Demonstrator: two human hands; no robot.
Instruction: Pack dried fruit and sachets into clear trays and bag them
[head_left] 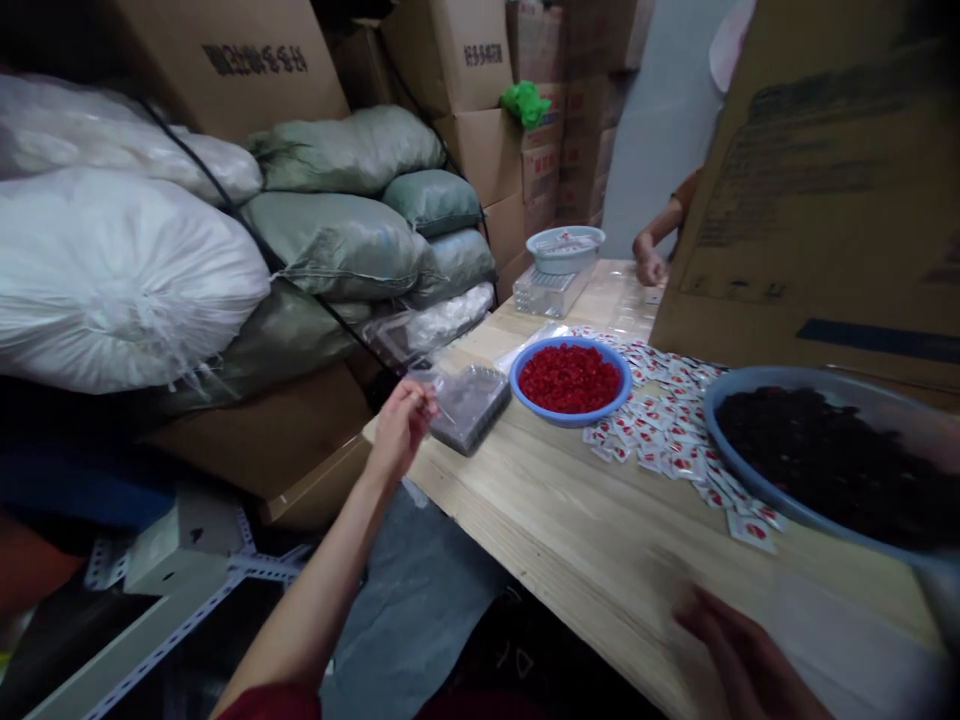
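Note:
My left hand (403, 425) reaches out over the table's left edge, its fingers pinched on a thin clear plastic piece (442, 388) whose full shape is hard to make out. Just beside it lies a stack of clear plastic trays (474, 405). My right hand (731, 645) is low over the near right part of the table, smeared by motion, and whether it holds anything is unclear. Between the hands, farther back, stands a blue bowl (514, 388) of small red pieces. Small white packets with red print (671, 425) are spread to the right of the bowl.
A large blue basin (720, 440) of dark pieces is at the right, before a big cardboard box (810, 220). Another person's hand (650, 265) works at the far end, near a pale basin (562, 258) on clear boxes. Stuffed sacks (337, 240) line the left.

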